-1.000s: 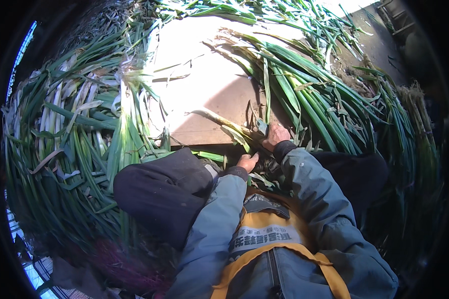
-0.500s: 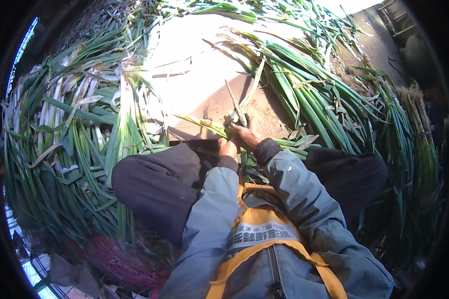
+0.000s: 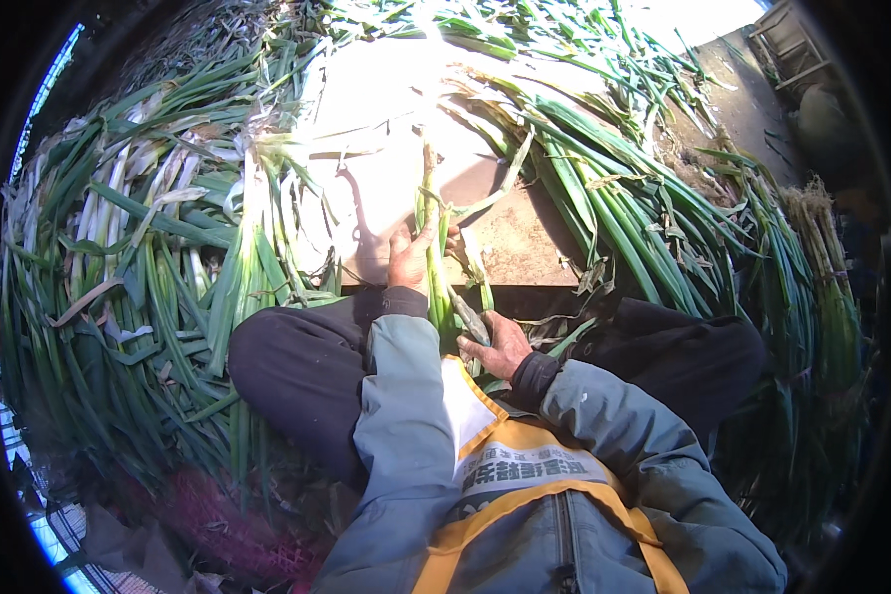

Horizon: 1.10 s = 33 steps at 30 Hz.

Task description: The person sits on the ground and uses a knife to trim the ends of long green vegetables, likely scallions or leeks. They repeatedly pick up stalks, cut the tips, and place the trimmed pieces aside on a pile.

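Note:
My left hand (image 3: 409, 259) is closed round a long green onion (image 3: 434, 213), held upright over the near edge of the board. Its pale root end points away from me and its green leaves run down towards my lap. Lower and to the right, my right hand (image 3: 503, 348) grips a short grey tool (image 3: 469, 315) that looks like a small knife. The tool lies slantwise against the onion's leaves; the fingers hide part of its handle. Loose yellowish leaves (image 3: 475, 259) hang beside the stalk.
A big heap of green onions (image 3: 119, 257) lies on the left. Another bundle (image 3: 604, 188) rests on the board's (image 3: 535, 233) right side. Tied bundles (image 3: 822, 257) stand at far right. Pink netting (image 3: 233, 520) is at lower left. My bent knees (image 3: 302, 371) flank the board's near edge.
My hands, close together before, have moved apart. The left has gone up and left along the onion, now upright in it; the right has come down towards my lap with the tool.

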Available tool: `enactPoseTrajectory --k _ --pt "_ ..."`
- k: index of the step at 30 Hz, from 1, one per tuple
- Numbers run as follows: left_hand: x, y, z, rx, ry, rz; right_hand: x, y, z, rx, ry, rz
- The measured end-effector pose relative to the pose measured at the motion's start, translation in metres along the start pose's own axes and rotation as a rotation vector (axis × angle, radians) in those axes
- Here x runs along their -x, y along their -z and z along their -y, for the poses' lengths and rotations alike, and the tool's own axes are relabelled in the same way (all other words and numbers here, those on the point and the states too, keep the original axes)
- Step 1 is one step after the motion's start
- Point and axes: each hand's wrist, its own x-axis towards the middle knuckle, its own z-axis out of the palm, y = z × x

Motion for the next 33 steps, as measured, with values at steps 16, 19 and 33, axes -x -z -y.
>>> enactPoseTrajectory --k 16,19,33 --pt "0.027 0.033 0.12 -1.167 0.573 -0.129 0.016 0.095 -0.04 0.284 -0.199 -0.041" --pt "0.035 0.027 0.135 -1.19 0.582 -0.196 0.025 0.077 -0.039 0.443 -0.093 -0.023" --pt "0.027 0.073 0.155 -0.182 0.615 -0.21 0.02 0.057 -0.008 0.516 -0.038 0.033"
